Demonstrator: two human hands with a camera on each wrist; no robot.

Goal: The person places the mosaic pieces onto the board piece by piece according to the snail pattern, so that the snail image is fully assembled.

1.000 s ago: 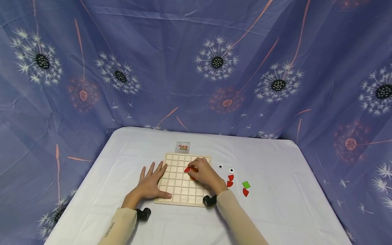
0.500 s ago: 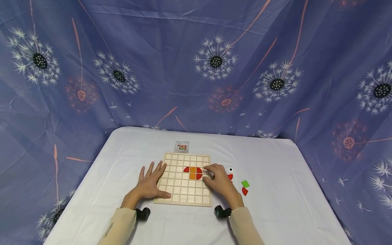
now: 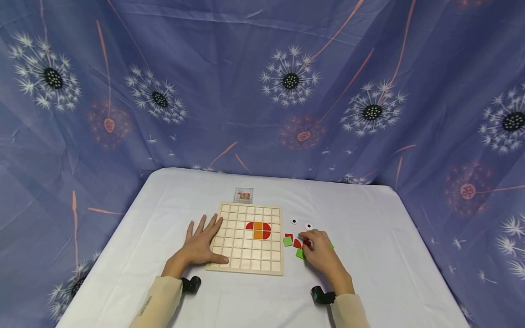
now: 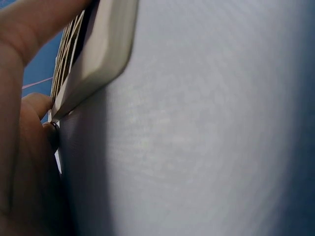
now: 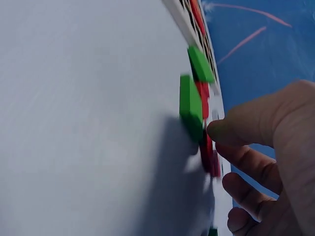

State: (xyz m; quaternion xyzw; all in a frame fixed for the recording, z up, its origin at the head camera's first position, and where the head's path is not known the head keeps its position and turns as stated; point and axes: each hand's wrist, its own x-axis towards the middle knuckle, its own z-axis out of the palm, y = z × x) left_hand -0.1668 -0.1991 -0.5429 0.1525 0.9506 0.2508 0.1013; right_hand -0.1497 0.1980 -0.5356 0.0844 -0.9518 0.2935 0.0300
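My left hand [image 3: 199,246] lies spread on the left side of a wooden grid board [image 3: 238,255], thumb on its near-left part. On the board sit a red quarter-circle tile [image 3: 249,225], two orange square tiles [image 3: 257,230] and two red quarter-circle tiles [image 3: 266,230]. My right hand [image 3: 321,250] is right of the board, fingers bent over loose tiles. A dark red tile [image 3: 306,243] shows between thumb and forefinger; whether they pinch it cannot be told. Beside it lie a red quarter-circle tile [image 3: 297,243] and a green square tile [image 5: 191,105].
Near the board's right edge, another green square tile [image 3: 288,241] overlaps a red tile [image 3: 289,235]. Two round eye tiles [image 3: 294,221] lie farther back. A small picture card [image 3: 244,195] is behind the board. More green shows past my right hand.
My right hand has left the board and moved right to the loose tiles, uncovering the red and orange tiles and the pieces beside the board. My left hand stays put.
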